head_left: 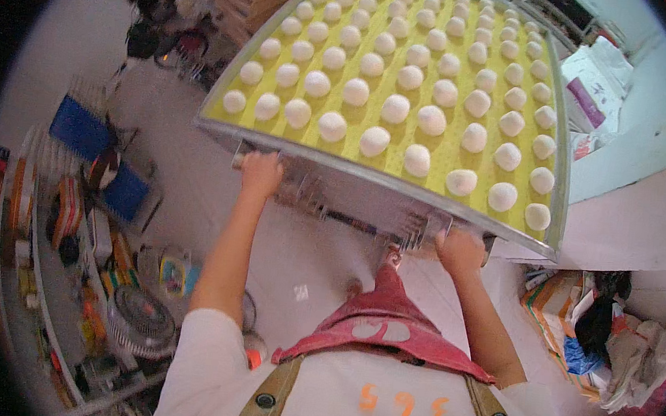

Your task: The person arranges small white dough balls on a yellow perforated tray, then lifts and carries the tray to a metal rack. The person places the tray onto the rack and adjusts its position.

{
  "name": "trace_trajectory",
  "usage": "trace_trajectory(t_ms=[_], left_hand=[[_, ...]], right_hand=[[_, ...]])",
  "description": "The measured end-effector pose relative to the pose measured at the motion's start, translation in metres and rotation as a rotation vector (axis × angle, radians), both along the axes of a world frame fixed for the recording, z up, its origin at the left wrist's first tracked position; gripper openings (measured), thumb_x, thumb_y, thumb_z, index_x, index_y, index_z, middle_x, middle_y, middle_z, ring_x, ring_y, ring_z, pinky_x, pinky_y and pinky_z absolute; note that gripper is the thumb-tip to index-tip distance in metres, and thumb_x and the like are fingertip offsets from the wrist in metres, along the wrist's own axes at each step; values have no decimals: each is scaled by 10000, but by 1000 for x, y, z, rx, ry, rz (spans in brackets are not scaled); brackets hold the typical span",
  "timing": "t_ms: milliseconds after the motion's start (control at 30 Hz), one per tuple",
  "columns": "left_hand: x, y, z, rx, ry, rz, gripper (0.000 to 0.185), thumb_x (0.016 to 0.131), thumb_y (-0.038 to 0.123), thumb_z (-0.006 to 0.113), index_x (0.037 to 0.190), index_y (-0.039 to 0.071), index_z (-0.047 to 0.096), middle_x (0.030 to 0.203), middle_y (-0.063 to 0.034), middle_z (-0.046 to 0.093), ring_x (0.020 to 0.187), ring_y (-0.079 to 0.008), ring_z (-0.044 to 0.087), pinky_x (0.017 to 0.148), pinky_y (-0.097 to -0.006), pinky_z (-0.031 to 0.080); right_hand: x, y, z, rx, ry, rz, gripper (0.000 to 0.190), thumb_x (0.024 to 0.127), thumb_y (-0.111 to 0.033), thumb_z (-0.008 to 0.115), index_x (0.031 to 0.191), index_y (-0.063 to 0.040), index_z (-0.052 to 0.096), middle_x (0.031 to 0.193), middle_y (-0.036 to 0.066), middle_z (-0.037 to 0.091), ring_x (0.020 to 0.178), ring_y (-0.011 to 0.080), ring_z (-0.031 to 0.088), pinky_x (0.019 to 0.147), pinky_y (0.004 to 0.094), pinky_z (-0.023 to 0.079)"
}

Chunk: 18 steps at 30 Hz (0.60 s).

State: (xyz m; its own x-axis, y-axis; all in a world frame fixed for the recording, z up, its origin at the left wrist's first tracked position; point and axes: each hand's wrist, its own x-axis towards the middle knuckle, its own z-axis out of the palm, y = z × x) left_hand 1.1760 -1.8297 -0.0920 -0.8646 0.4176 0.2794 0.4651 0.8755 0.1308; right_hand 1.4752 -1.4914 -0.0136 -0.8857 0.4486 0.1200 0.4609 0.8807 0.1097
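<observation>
A metal-framed tray rack [325,158] stands before me, its top tray lined in yellow and covered with rows of round white balls [395,109] that look like dough. My left hand [260,173] is closed around a handle at the left of the rack's near side. At the right of the same side, my right hand [461,250] grips another handle, its fingers partly hidden by the metal. Below the tray, between my hands, stacked metal edges [414,230] show. A red apron [382,325] hangs over my front.
At the left lie a floor fan [142,319], blue folding chairs or panels [81,126] and shelves of goods [34,229]. On the right are a pale counter [639,169] bearing a white bag [596,82], and a striped sack [555,316] with plastic bags on the floor.
</observation>
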Motion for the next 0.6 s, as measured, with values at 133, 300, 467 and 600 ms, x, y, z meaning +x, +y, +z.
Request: trace_trajectory(t_ms=[133,300,467,600], left_hand=[[9,-37,17,4,16,-29,277,857,314,608,918,52,672,902,-199,679,903,-404,626,853,-527,459],[22,-52,59,-76,39,63,240,856,286,597,928,73,681,919,-141,696,957,-346,630,908,-501,438],[21,-90,47,-177,10,131,244,848,292,610,968,89,672,957,-117,696,993,-319,624,944,-486,425],[23,-107,33,-177,-92,208,254,855,312,618,986,101,669,1032,-113,684,1067,-313,595,978,-490,401]], right_hand=[[6,-33,22,-64,-18,18,474,890,-410,482,758,-14,706,779,219,686,723,389,676,694,506,541],[10,-45,62,-161,-115,81,536,930,-462,432,923,-11,722,902,232,699,834,407,684,780,506,537],[15,-71,70,-260,-175,210,567,921,-511,468,865,-1,709,858,243,686,813,412,673,765,513,526],[20,-94,66,-251,-155,263,558,897,-513,525,807,8,702,791,243,678,756,408,674,716,511,532]])
